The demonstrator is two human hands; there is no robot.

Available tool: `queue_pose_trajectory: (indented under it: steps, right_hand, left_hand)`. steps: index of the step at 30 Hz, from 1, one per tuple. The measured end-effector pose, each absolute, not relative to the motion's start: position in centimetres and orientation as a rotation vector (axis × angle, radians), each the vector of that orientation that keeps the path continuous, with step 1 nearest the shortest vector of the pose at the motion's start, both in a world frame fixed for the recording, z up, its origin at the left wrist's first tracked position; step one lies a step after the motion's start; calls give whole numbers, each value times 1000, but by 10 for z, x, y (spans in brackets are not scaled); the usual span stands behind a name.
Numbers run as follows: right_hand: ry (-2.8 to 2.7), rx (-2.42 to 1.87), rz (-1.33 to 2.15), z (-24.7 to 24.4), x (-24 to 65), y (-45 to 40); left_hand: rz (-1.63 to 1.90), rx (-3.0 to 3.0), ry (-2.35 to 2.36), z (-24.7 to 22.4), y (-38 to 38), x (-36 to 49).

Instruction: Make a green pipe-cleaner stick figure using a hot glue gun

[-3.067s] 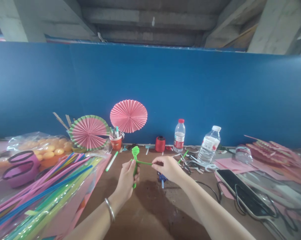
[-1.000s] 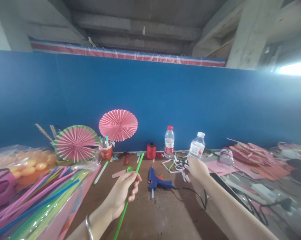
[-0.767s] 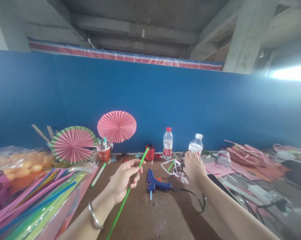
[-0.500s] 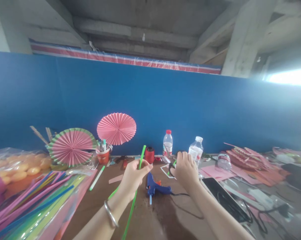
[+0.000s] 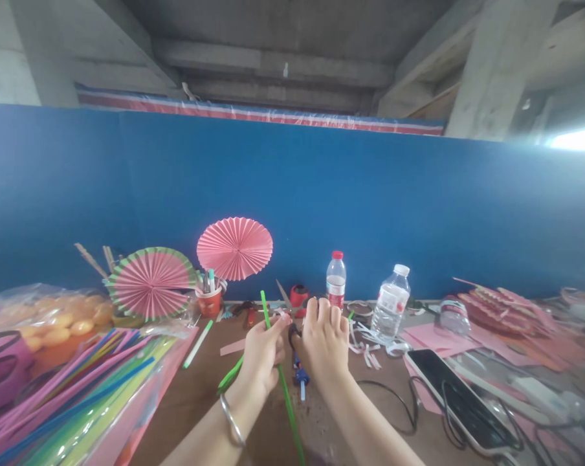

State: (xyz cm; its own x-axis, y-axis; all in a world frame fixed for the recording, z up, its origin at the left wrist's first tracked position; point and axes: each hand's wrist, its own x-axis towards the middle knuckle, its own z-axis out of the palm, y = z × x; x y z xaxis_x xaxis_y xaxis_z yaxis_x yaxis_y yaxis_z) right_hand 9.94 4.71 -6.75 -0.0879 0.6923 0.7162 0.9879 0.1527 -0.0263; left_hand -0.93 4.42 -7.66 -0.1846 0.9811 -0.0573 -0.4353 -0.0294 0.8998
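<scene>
My left hand (image 5: 262, 355) pinches a long green pipe cleaner (image 5: 288, 411) between thumb and fingers. One end stands up above the hand, and the lower length runs down toward the front of the table. Close beside it, my right hand (image 5: 325, 343) is closed on scissors (image 5: 283, 294). Their blade points up and away, and a dark handle loop (image 5: 295, 331) shows by the thumb. Beneath the hands lies a blue glue gun (image 5: 301, 375), mostly covered by my right hand. Another green pipe cleaner (image 5: 231, 375) lies behind my left wrist.
Left are bagged pipe cleaners (image 5: 93, 395), a green marker (image 5: 198, 344) and a pen cup (image 5: 209, 301). Pink paper fans (image 5: 235, 248) stand behind. Two bottles (image 5: 392, 303) (image 5: 336, 278), paper scraps (image 5: 370, 356), a phone (image 5: 460, 398) and cables (image 5: 409, 414) lie to the right.
My right hand has moved left with the scissors, close to my left hand, and now covers much of the glue gun. The pipe cleaner's lower end has swung to the right.
</scene>
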Motion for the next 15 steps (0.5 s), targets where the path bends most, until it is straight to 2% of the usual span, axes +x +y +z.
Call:
queue_pose_trajectory:
  steps: [7, 15]
  right_hand:
    - [-1842, -1616, -698, -72, 106, 49]
    - [-1747, -1833, -695, -69, 141, 63]
  left_hand:
    - [1479, 799, 1016, -77, 43, -12]
    - [1601, 1000, 1099, -39, 38, -48]
